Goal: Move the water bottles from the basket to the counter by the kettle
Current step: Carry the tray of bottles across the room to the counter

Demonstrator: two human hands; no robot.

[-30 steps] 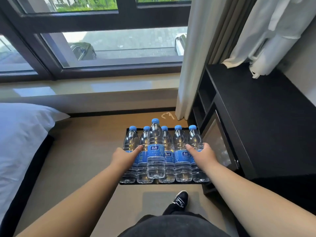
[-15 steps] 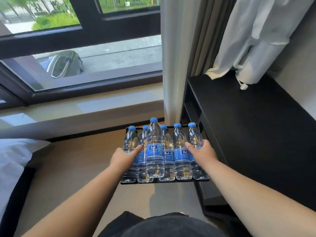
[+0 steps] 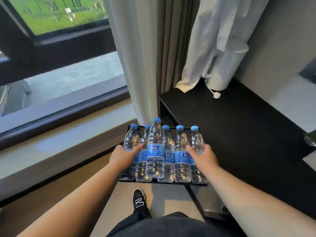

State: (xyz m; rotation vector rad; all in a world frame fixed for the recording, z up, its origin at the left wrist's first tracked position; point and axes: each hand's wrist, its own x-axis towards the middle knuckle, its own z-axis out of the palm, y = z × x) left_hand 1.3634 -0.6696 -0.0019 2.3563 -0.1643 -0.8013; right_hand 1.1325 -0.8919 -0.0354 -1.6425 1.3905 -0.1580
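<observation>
Several clear water bottles (image 3: 155, 151) with blue caps and blue labels stand upright in a shallow black basket (image 3: 153, 182). The basket hangs in the air in front of me, above the floor and just left of the black counter (image 3: 230, 134). My left hand (image 3: 125, 155) grips the basket's left side, with its thumb across the outermost bottle. My right hand (image 3: 202, 155) grips the right side in the same way. No kettle is in view.
Grey and white curtains (image 3: 143, 57) hang beside a large window (image 3: 65, 69) with a low sill. A white cloth (image 3: 220, 45) hangs over the counter's far end. A glass object (image 3: 310, 139) shows at the right edge. My black shoe (image 3: 139, 198) is on the floor below.
The basket with the bottles has risen and moved right, up to the black counter's edge. My view has swung right, so the bed has left the frame. Both hands keep their grip.
</observation>
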